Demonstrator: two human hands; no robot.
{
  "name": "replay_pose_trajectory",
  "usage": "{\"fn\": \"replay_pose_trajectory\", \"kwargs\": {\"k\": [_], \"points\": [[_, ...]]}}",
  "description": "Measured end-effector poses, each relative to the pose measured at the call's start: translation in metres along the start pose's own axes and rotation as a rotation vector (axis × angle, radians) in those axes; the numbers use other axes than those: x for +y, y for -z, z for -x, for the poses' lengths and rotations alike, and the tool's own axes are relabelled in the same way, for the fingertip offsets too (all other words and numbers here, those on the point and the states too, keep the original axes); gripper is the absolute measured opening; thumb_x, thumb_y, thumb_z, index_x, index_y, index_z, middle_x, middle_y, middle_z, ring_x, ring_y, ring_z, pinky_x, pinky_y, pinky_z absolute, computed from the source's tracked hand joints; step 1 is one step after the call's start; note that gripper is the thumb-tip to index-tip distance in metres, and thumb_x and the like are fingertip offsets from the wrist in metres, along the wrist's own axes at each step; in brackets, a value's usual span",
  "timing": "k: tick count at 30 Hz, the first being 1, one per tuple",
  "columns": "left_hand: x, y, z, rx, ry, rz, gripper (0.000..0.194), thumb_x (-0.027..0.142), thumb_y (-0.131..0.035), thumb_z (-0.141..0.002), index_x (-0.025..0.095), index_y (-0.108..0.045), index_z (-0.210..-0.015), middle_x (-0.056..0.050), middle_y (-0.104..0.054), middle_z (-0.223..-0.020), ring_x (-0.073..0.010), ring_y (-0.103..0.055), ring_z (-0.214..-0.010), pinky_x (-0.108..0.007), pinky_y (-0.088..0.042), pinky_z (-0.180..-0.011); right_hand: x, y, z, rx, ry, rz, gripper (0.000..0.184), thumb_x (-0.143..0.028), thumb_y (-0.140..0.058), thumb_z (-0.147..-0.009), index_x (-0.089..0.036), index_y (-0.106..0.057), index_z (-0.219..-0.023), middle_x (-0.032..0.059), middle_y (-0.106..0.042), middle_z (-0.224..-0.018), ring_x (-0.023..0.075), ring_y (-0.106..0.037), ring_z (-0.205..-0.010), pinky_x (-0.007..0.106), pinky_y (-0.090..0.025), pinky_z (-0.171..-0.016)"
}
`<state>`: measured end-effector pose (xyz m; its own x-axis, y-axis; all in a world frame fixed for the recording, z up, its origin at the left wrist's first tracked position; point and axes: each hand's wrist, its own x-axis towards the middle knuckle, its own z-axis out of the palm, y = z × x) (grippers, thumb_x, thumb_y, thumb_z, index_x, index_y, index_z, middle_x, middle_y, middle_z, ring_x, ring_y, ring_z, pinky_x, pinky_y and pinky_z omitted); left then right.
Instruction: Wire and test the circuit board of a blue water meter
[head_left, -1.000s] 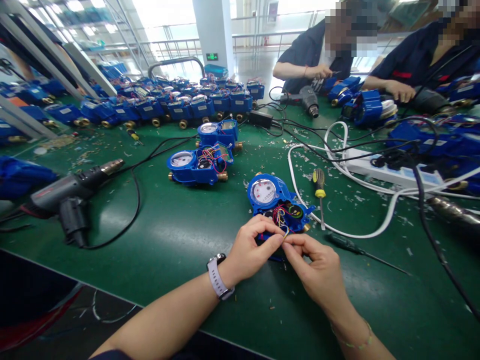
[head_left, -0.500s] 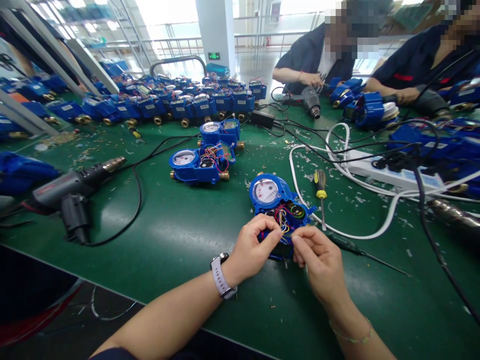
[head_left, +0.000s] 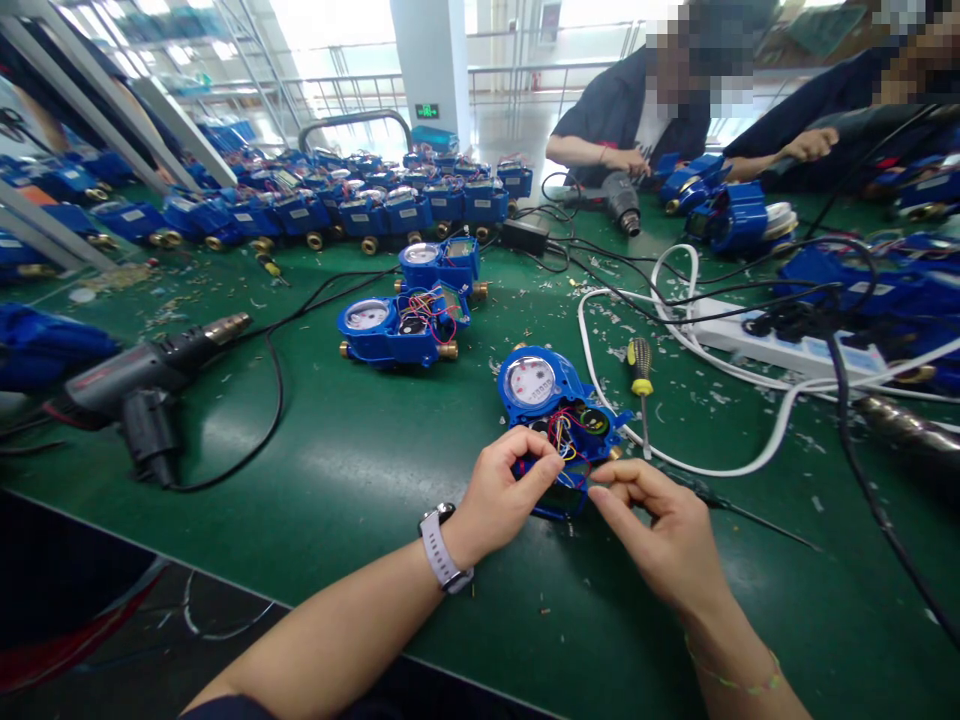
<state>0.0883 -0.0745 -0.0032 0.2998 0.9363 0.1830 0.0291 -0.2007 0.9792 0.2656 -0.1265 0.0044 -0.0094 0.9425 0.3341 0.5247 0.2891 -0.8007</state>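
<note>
A blue water meter [head_left: 534,380] with a round white dial lies on the green bench, its wiring compartment uncovered. Thin coloured wires [head_left: 564,436] spill from that compartment. My left hand [head_left: 504,490], with a watch on its wrist, pinches wire ends between thumb and forefinger over the meter's near side. My right hand [head_left: 664,525] is just to the right of the meter, thumb and forefinger slightly apart, with nothing visible between them. Beyond the right hand lie a yellow-and-black screwdriver [head_left: 640,375] and a thin dark screwdriver [head_left: 757,520].
Two more meters [head_left: 397,330] stand left of centre, with rows of others [head_left: 367,212] behind. A heat gun [head_left: 150,385] lies at left, its cord curling over the bench. A white power strip [head_left: 787,340] and cables spread at right. Two co-workers [head_left: 600,110] sit opposite.
My right hand has moved right, away from the wires, its fingertips parting. My left hand stays almost still at the meter. The far-right co-worker's hand and heat gun have risen.
</note>
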Motion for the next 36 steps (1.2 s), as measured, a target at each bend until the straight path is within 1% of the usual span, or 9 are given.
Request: {"fn": "replay_pose_trajectory", "kwargs": {"k": [3, 7, 13, 17, 20, 23, 28, 31, 36], "points": [[0.001, 0.000, 0.000, 0.003, -0.010, -0.021, 0.018, 0.030, -0.060, -0.088, 0.016, -0.060, -0.076, -0.002, -0.061, -0.079, -0.0143, -0.056, -0.076, -0.026, -0.044, -0.074, 0.000, -0.006, 0.000, 0.017, 0.090, 0.070, 0.008, -0.022, -0.061, -0.089, -0.019, -0.063, -0.096, -0.0077, -0.048, -0.054, 0.0097, -0.046, -0.043, 0.022, -0.038, -0.048], [0.001, 0.000, 0.000, 0.000, -0.030, -0.031, 0.018, 0.028, -0.061, -0.087, 0.016, -0.060, -0.074, -0.002, -0.061, -0.079, -0.0146, -0.057, -0.077, -0.027, -0.045, -0.076, 0.000, -0.012, 0.000, -0.049, 0.120, 0.151, 0.011, -0.025, -0.060, -0.090, -0.019, -0.067, -0.086, -0.0055, -0.049, -0.052, 0.0100, -0.045, -0.043, 0.024, -0.035, -0.046], [-0.002, 0.000, 0.000, -0.005, -0.054, -0.081, 0.018, 0.029, -0.061, -0.088, 0.017, -0.060, -0.075, -0.002, -0.062, -0.080, -0.0152, -0.058, -0.078, -0.028, -0.045, -0.077, -0.006, -0.014, -0.004, -0.087, -0.128, -0.100, 0.020, -0.031, -0.060, -0.086, -0.019, -0.068, -0.073, -0.0032, -0.049, -0.050, 0.0113, -0.043, -0.044, 0.025, -0.033, -0.045], [0.000, 0.000, 0.000, -0.012, -0.087, -0.120, 0.019, 0.029, -0.060, -0.089, 0.017, -0.060, -0.074, -0.002, -0.063, -0.078, -0.0159, -0.058, -0.078, -0.029, -0.046, -0.077, -0.005, -0.018, -0.004, 0.006, -0.289, -0.343, 0.022, -0.038, -0.066, -0.083, -0.017, -0.068, -0.077, -0.0029, -0.049, -0.048, 0.0113, -0.042, -0.041, 0.023, -0.029, -0.039], [0.001, 0.000, 0.001, -0.023, -0.117, -0.158, 0.018, 0.028, -0.060, -0.089, 0.018, -0.061, -0.075, -0.003, -0.064, -0.079, -0.0172, -0.059, -0.080, -0.031, -0.045, -0.078, 0.001, -0.015, -0.002, 0.109, -0.290, -0.376, 0.024, -0.041, -0.063, -0.087, -0.018, -0.066, -0.085, -0.0051, -0.048, -0.048, 0.0107, -0.042, -0.040, 0.022, -0.033, -0.041], [0.001, 0.001, 0.001, -0.012, -0.141, -0.191, 0.016, 0.027, -0.061, -0.088, 0.018, -0.062, -0.076, -0.004, -0.065, -0.081, -0.0182, -0.059, -0.083, -0.032, -0.045, -0.080, 0.007, -0.006, 0.000, 0.171, -0.266, -0.335, 0.032, -0.045, -0.056, -0.093, -0.018, -0.064, -0.078, -0.0057, -0.042, -0.046, 0.0101, -0.039, -0.040, 0.022, -0.033, -0.041], [-0.001, 0.003, -0.001, 0.014, -0.093, -0.136, 0.018, 0.029, -0.061, -0.088, 0.017, -0.061, -0.074, -0.003, -0.064, -0.078, -0.0160, -0.059, -0.077, -0.029, -0.046, -0.076, 0.004, 0.000, -0.002, -0.008, -0.250, -0.106, 0.031, -0.042, -0.058, -0.088, -0.015, -0.070, -0.079, -0.0025, -0.047, -0.050, 0.0118, -0.041, -0.045, 0.024, -0.030, -0.043], [-0.002, 0.003, -0.001, 0.009, -0.064, -0.124, 0.019, 0.031, -0.061, -0.088, 0.017, -0.061, -0.074, -0.002, -0.063, -0.076, -0.0157, -0.059, -0.076, -0.029, -0.046, -0.075, -0.001, -0.005, -0.005, -0.086, -0.293, -0.173, 0.030, -0.040, -0.062, -0.082, -0.012, -0.071, -0.087, -0.0048, -0.042, -0.050, 0.0110, -0.037, -0.044, 0.024, -0.027, -0.043], [-0.001, 0.005, -0.001, -0.048, -0.125, -0.187, 0.015, 0.028, -0.060, -0.089, 0.017, -0.063, -0.079, -0.004, -0.065, -0.084, -0.0180, -0.060, -0.084, -0.032, -0.045, -0.081, -0.003, -0.010, -0.006, -0.094, -0.344, -0.266, 0.028, -0.042, -0.067, -0.078, -0.014, -0.067, -0.075, -0.0051, -0.041, -0.049, 0.0100, -0.035, -0.045, 0.023, -0.026, -0.044]]}}
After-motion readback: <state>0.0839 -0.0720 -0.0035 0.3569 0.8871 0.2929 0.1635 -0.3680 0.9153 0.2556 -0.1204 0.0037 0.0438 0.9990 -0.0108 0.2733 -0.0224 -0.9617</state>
